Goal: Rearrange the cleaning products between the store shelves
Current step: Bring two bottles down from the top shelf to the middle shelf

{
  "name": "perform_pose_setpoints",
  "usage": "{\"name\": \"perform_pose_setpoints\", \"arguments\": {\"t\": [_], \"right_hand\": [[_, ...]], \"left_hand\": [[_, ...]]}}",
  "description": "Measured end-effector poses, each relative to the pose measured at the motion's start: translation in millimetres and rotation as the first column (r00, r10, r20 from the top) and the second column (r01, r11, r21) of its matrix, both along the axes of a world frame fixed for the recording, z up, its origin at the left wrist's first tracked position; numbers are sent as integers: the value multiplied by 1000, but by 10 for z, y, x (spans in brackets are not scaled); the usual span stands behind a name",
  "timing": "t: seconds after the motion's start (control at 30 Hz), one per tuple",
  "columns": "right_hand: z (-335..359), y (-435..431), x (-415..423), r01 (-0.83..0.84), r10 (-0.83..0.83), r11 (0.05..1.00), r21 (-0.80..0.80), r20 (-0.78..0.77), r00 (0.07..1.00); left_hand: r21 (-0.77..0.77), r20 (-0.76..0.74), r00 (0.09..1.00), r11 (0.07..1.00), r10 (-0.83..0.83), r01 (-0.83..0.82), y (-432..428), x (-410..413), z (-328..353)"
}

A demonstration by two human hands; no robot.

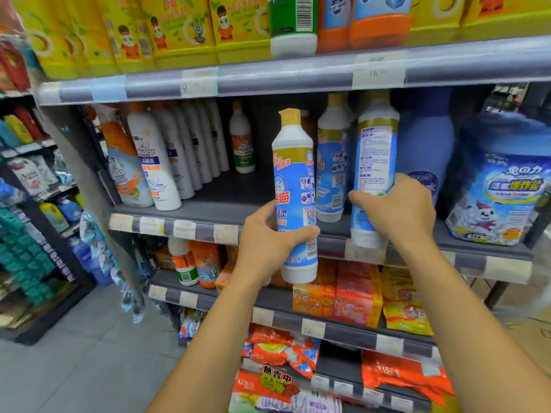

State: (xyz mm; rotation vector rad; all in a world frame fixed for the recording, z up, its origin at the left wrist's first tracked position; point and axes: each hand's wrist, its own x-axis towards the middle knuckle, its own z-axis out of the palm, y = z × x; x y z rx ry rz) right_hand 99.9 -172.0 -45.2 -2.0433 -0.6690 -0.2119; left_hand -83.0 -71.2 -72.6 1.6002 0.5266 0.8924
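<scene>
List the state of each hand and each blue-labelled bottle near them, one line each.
Left hand: closed around a bottle.
Right hand: closed around a bottle.
Left gold-capped white bottle with blue label: held upright in front of the shelf.
Right gold-capped white bottle: held, back label facing out.
Third matching bottle: standing on grey middle shelf.

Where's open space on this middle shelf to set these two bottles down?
Bare shelf lies between the white bottle row and the gold-capped bottle, in front of a lone small bottle. Right of there is crowded up to the blue tub.
</scene>
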Motion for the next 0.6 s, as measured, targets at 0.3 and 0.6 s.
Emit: {"name": "perform_pose_setpoints", "arguments": {"t": [0.3,0.6], "right_hand": [[-161,241,37,33,-47,994,105,136,990],[-333,385,104,36,-47,990,140,77,996]], "left_hand": [[9,26,999,1000,-21,20,92,70,-17],[36,16,1000,999,-19,18,114,119,-54]]}}
